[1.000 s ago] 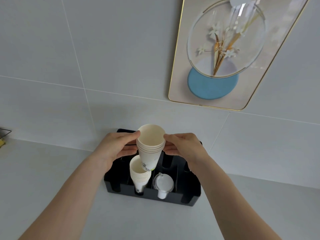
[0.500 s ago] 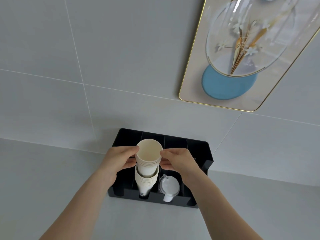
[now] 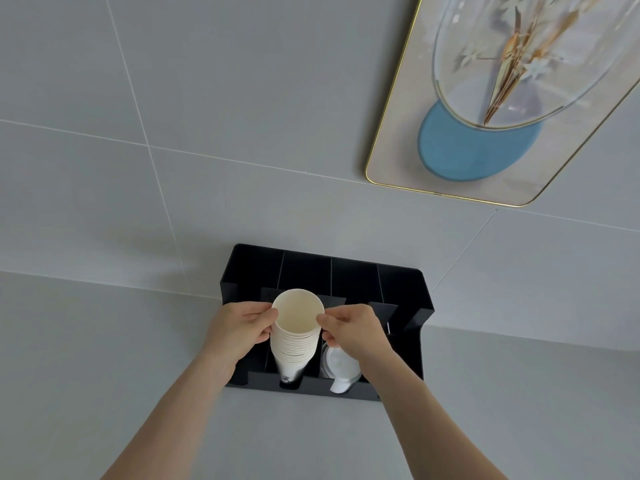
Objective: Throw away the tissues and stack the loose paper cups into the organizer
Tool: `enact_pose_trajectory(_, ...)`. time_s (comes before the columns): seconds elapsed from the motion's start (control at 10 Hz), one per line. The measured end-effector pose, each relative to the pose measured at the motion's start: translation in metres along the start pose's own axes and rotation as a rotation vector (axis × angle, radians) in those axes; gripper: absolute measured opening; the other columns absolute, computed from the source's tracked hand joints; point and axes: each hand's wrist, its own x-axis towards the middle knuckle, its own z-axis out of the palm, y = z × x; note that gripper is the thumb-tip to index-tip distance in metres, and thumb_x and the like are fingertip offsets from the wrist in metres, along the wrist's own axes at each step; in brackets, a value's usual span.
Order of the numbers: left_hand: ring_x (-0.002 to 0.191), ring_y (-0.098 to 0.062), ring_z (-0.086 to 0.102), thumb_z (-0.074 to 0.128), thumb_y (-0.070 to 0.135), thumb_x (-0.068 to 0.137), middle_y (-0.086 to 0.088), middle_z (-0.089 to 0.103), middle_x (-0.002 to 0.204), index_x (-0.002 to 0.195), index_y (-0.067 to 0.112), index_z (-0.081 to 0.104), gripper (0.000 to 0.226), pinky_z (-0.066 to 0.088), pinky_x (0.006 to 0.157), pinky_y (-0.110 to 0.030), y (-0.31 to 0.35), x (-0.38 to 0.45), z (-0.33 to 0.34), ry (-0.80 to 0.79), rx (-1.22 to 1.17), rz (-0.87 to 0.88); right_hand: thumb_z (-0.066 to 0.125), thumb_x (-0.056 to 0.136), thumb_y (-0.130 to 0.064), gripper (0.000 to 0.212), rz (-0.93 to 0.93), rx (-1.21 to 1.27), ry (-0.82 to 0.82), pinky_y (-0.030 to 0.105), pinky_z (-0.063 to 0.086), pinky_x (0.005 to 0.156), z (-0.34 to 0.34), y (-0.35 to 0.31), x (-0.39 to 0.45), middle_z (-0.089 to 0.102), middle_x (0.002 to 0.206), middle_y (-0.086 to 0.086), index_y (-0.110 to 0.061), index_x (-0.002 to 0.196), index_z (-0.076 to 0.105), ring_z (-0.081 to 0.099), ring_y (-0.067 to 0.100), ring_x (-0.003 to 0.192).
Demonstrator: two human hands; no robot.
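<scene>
A black organizer (image 3: 398, 285) with several slots stands against the tiled wall on the grey counter. One tall stack of white paper cups (image 3: 296, 334) sits in its second slot from the left, its foot in the front notch. My left hand (image 3: 239, 329) grips the top of the stack from the left. From the right, my right hand (image 3: 353, 329) pinches the same rim with thumb and fingers. White lids (image 3: 341, 372) fill the slot to the right, partly hidden by my right wrist. No tissues are in view.
A gold-framed picture (image 3: 388, 168) with a blue disc hangs on the wall at the upper right. The grey counter (image 3: 86, 375) spreads to the left and front of the organizer.
The small stack held in both hands has come down onto the cups in the organizer and nested into one tall stack. The camera has tilted, bringing the organizer closer.
</scene>
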Motion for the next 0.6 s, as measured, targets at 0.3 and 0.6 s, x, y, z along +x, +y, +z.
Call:
enact_pose_trajectory(0.3,0.087,-0.016,0.076,0.073,0.014,0.092,-0.005,0.079,0.095,0.111,0.011,0.076,0.02,0.062,0.083,-0.032,-0.006,0.001,0.002,0.029,0.021,0.033,0.073,0.089,-0.028,0.012,-0.026,0.0,0.024,0.037,0.061,0.089,0.003,0.007,-0.001,0.078,0.083,-0.006,-0.023,0.097,0.081,0.075,0.014,0.081)
enact_pose_trajectory(0.6,0.098,-0.008,0.069,0.067,0.04,0.092,0.013,0.074,0.106,0.114,0.029,0.073,0.025,0.055,0.096,-0.034,0.003,-0.01,-0.003,0.05,0.341,0.121,0.061,0.093,-0.035,0.049,-0.185,-0.202,0.083,0.032,0.032,0.057,-0.009,0.009,-0.018,0.034,0.062,0.008,-0.001,0.066,0.038,0.03,0.019,0.058)
